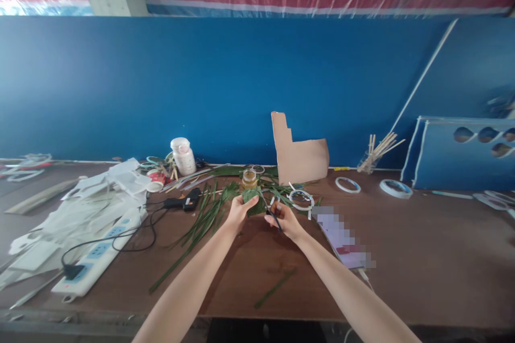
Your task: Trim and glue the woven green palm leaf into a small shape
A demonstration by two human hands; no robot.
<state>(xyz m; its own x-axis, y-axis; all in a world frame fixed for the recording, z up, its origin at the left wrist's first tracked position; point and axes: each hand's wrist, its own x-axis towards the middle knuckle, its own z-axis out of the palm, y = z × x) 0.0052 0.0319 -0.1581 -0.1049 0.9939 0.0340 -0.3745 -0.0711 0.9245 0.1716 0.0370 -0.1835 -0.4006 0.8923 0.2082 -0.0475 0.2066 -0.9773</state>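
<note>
My left hand (240, 210) is closed on a green leaf (252, 202), thumb on top, above the middle of the table. From the right, my right hand (286, 221) grips dark-handled scissors (275, 218), whose blades point up and left at the leaf's edge. Whether the blades touch the leaf I cannot tell. Just behind the leaf stands a small jar of yellowish content (249, 178). Long green leaf strips (203, 217) are strewn to the left of my hands, and one loose strip (276, 288) lies nearer the front edge.
Left are a white power strip (98, 254), a black glue gun (189, 201), white scraps (52, 230) and a white bottle (183, 158). Behind stands a cardboard cutout (301, 158). Tape rolls (396, 189), a cup of sticks (370, 163) and a phone (336, 236) lie to the right.
</note>
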